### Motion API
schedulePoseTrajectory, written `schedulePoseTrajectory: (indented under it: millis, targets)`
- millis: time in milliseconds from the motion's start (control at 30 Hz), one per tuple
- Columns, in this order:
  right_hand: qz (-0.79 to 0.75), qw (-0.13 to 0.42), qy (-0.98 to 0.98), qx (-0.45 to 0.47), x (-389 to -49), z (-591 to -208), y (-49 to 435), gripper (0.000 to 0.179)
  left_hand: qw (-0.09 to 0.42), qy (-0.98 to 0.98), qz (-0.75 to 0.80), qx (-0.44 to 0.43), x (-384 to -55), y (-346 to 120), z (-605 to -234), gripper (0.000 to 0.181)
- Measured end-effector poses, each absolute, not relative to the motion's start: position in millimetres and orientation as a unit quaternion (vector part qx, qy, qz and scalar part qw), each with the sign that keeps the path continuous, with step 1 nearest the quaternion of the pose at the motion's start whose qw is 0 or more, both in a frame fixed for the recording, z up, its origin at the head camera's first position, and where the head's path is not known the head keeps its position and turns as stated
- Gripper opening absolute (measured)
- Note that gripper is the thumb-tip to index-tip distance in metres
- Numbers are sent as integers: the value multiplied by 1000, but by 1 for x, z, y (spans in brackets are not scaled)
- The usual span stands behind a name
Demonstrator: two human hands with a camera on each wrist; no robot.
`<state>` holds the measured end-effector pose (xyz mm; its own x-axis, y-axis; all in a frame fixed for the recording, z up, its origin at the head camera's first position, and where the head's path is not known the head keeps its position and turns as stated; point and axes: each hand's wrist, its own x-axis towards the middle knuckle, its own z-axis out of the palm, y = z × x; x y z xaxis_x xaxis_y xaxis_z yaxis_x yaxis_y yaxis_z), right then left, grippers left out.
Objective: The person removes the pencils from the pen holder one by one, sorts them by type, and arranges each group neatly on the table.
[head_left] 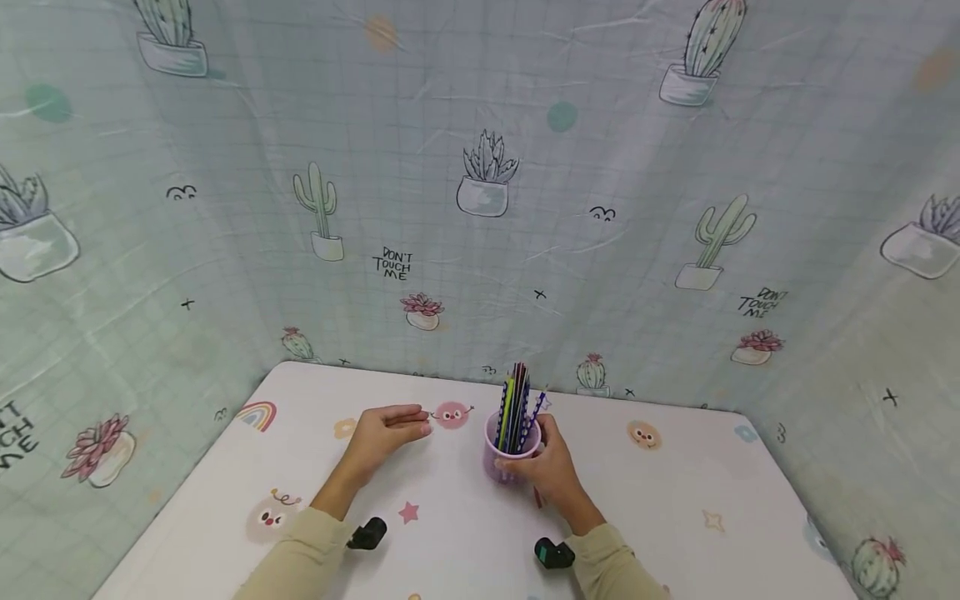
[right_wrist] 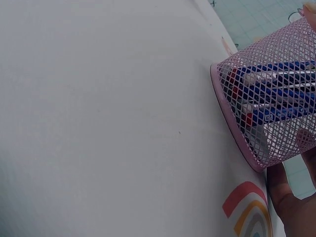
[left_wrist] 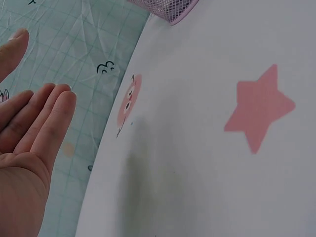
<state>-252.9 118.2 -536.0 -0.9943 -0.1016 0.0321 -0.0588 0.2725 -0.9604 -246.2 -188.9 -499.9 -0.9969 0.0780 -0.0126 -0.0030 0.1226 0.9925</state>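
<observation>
A pink mesh pencil cup [head_left: 495, 470] stands near the middle of the white table, toward the back. Several pencils [head_left: 514, 408], some dark, one yellow-green and some blue with white dots, rise out of it. My right hand [head_left: 557, 468] grips the cup from its right side, thumb at the front and fingers behind. Through the mesh in the right wrist view, the pencils' lower ends [right_wrist: 249, 118] show blue, with some red tips. To the left of the cup, apart from it, my left hand [head_left: 381, 435] is held over the table with straight fingers and nothing in it.
The white tabletop [head_left: 465, 533] carries printed pictures, among them a pink star [head_left: 408, 512] and a rainbow [head_left: 257, 415]. A cactus-print curtain [head_left: 420, 208] encloses the back and sides. Black wrist cameras [head_left: 367, 533] sit at both sleeves.
</observation>
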Motion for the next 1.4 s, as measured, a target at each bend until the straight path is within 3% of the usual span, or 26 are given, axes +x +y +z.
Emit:
schedulePoseTrajectory:
  millis: [567, 1000, 1167, 1400]
  targets:
    - [-602, 11, 796, -59, -255, -534, 118, 85, 54, 702, 703, 101, -251, -127, -510, 68]
    - [-601, 10, 796, -71, -252, -537, 119, 85, 65, 717, 678, 151, -249, -97, -516, 90]
    - [-608, 14, 791, -74, -254, -534, 119, 81, 69, 733, 658, 155, -252, -87, -517, 101]
    - [-596, 3, 798, -84, -252, -535, 120, 77, 57, 746, 648, 145, -252, -77, -519, 102]
